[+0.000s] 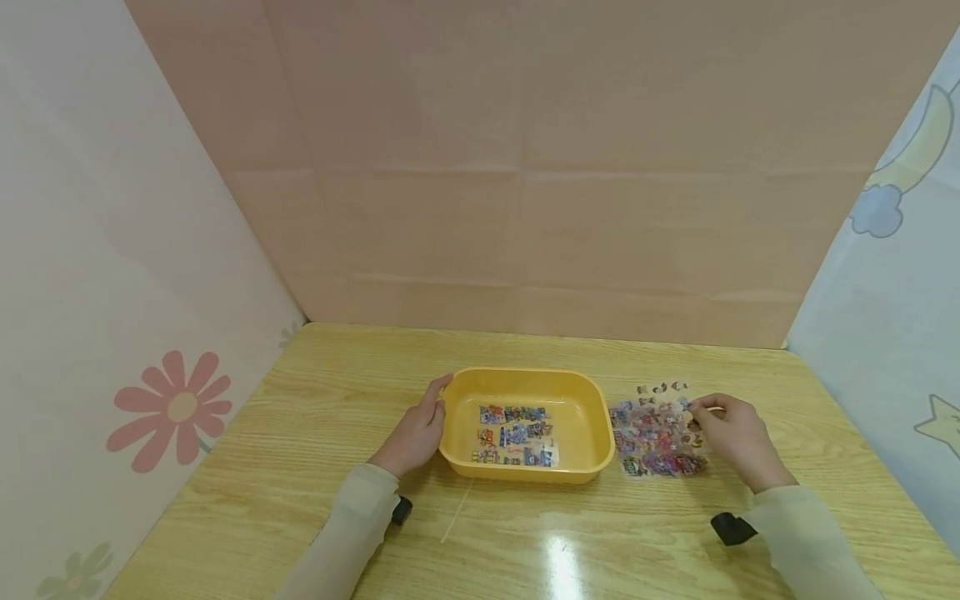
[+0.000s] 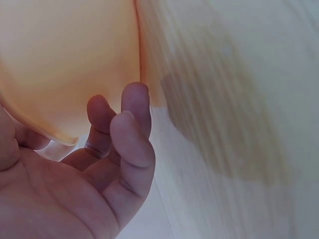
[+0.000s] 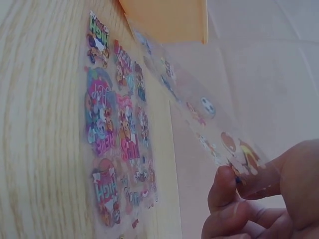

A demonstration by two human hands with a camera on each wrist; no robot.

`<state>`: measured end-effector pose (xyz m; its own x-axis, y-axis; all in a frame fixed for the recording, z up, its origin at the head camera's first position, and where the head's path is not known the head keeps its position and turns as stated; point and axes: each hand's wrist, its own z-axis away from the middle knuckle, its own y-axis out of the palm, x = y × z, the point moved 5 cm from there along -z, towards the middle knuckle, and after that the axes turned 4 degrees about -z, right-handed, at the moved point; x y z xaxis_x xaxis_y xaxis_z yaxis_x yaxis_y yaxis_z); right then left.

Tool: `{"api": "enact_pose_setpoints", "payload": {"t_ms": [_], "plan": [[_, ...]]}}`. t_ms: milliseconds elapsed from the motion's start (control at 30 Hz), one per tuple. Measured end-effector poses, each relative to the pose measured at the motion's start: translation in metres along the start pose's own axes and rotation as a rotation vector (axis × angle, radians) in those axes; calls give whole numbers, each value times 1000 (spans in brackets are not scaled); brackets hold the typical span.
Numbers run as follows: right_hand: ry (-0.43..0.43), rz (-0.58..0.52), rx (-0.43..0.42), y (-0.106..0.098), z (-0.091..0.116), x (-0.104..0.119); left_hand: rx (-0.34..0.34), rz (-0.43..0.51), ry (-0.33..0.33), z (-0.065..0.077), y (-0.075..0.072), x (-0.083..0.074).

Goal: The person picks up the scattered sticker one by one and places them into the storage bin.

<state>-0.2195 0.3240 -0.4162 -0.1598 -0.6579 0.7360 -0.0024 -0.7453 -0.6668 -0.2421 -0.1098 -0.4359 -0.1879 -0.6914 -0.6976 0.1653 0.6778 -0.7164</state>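
A yellow plastic basin (image 1: pixel 581 429) stands on the table, with a clear sheet of colourful cartoon stickers (image 1: pixel 515 435) flat on its floor. My left hand (image 1: pixel 411 432) holds the basin's left end. In the left wrist view, curled fingers (image 2: pixel 132 142) lie against its outer wall and the thumb is by the rim. Right of the basin, my right hand (image 1: pixel 733 433) pinches the edge of a clear sticker sheet (image 3: pixel 244 152) between thumb and forefinger. That sheet slants up off the table. Beneath it, another sticker sheet (image 3: pixel 119 124) lies flat on the wood; whether more lie under it I cannot tell.
The wood-grain table (image 1: pixel 300 517) is bounded by a pinkish back wall covering (image 1: pixel 517 225) and printed side walls. A thin pale strip (image 1: pixel 456 510) lies in front of the basin. Black wrist devices (image 1: pixel 732 528) sit under both sleeves.
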Motion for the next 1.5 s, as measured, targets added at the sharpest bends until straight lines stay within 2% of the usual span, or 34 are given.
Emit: {"api": "enact_pose_setpoints", "payload": {"t_ms": [533, 1500], "plan": [[-15, -15, -15, -6, 1, 3, 1, 15, 10, 1, 0, -2], [-42, -65, -64, -4, 2, 17, -6, 19, 29, 2, -1, -3]]}}
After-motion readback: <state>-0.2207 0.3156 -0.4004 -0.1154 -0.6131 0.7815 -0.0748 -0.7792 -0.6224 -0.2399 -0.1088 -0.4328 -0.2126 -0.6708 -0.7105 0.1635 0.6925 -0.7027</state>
